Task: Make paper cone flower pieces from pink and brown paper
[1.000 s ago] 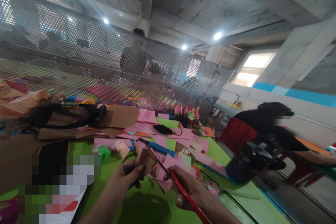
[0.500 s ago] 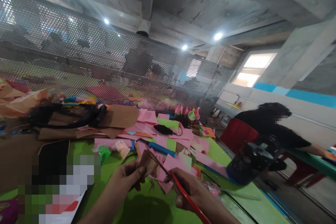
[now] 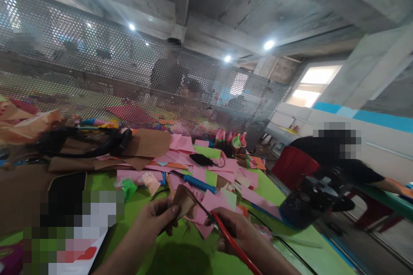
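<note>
My left hand (image 3: 156, 219) pinches a small folded piece of brown paper (image 3: 183, 203) between thumb and fingers, low over the green tabletop. Red-handled scissors (image 3: 229, 240) are gripped in my right hand (image 3: 240, 230), their blades pointing up and left at the paper's right edge. Whether the blades are apart or closed I cannot make out. Just beyond the hands lie pink paper pieces (image 3: 213, 200) and a blue utility knife (image 3: 200, 183).
A phone (image 3: 69, 182) lies at left, near brown paper sheets (image 3: 146, 142). Farther back are a black pouch (image 3: 201, 160) and paper ice-cream cones (image 3: 237, 139). A dark lidded container (image 3: 301, 202) stands right. Beyond it a person (image 3: 335, 150) sits; a perforated metal screen (image 3: 129, 81) stands behind.
My right hand and the scissors have shifted slightly right, and the blades overlap less of the brown paper. My left hand stays almost still, holding the paper.
</note>
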### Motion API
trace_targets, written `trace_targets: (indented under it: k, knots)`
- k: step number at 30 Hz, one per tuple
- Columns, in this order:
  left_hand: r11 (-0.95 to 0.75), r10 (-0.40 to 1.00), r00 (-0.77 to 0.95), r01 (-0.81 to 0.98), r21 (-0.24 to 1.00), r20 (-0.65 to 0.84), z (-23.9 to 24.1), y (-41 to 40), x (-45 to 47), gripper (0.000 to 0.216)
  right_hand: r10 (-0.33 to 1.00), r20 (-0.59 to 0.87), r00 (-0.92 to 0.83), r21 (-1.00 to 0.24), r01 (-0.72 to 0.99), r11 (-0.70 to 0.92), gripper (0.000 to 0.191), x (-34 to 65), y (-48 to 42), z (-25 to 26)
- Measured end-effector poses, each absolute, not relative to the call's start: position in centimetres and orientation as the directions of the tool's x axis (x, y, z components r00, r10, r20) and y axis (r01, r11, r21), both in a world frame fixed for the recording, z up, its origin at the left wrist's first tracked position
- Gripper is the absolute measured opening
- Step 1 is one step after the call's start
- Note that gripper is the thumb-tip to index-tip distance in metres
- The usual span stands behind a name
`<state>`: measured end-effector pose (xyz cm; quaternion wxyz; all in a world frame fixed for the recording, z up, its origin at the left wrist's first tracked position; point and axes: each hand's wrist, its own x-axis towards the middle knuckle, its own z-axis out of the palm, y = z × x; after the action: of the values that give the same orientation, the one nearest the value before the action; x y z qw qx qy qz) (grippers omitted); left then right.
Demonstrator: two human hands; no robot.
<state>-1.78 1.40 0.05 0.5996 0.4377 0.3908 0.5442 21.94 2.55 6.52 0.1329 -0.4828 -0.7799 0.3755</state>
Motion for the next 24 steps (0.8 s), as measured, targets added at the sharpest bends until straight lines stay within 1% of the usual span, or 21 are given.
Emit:
trace_targets:
  k: [5,9,13,20,24]
  knots:
    - [0.046,0.991,0.134,-0.301,0.952,-0.005,0.6,1.3,-2.0,0.049,0.855,-0.108,-0.507,-0.638,0.695,0.331,0.028,22.3,2.8,6.9]
    - [0.061,0.987,0.157,-0.304,0.951,-0.013,0.8,1.1,-2.1,0.049,0.859,-0.115,-0.498,-0.663,0.683,0.307,0.03,22.7,2.9,6.7]
    - [0.084,0.983,0.184,-0.305,0.949,-0.028,1.0,1.0,-2.3,0.048,0.853,-0.132,-0.506,-0.674,0.677,0.297,0.041,23.1,2.9,6.8]
    - [0.116,0.966,0.254,-0.278,0.954,-0.043,1.0,1.1,-2.9,0.048,0.818,-0.091,-0.568,-0.589,0.693,0.416,0.065,23.0,2.3,8.5]
    - [0.109,0.966,0.256,-0.257,0.96,-0.041,0.6,1.2,-3.0,0.048,0.823,-0.086,-0.562,-0.534,0.723,0.438,0.069,22.9,1.7,9.0]
